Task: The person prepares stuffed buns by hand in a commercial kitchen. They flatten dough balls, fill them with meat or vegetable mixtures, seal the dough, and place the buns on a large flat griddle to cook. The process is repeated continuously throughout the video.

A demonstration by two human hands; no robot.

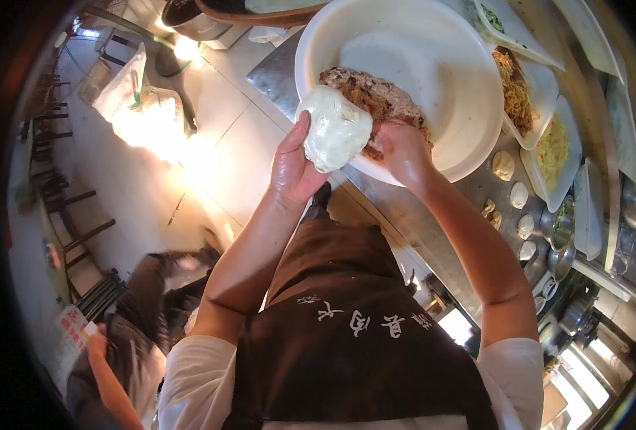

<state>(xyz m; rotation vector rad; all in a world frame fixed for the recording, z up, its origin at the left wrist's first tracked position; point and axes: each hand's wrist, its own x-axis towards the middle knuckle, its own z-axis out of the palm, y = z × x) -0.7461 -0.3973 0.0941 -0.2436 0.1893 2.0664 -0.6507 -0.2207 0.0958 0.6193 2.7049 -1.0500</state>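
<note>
On my left hand (pixel 294 166) lies a flattened round of pale dough (pixel 335 129), with the thumb over its left edge. The dough is near the left wall of a large white basin (pixel 468 107). My right hand (pixel 401 148) reaches over the basin's near rim into a mound of minced meat filling (pixel 385 94), just right of the dough. Its fingertips are partly hidden, and some filling seems to be between them. More lumps of dough (pixel 503 165) sit on the metal worktop (pixel 436 231) to the right of the basin.
White trays of shredded brown food (pixel 517 97), pale shredded vegetable (pixel 553 153) and chopped greens (pixel 491 19) line the right side. Metal bowls (pixel 561 258) stand nearer. A dark pot (pixel 189 19) is at the upper left. Another person (pixel 130 333) is at the lower left, near a plastic bag (pixel 149 115).
</note>
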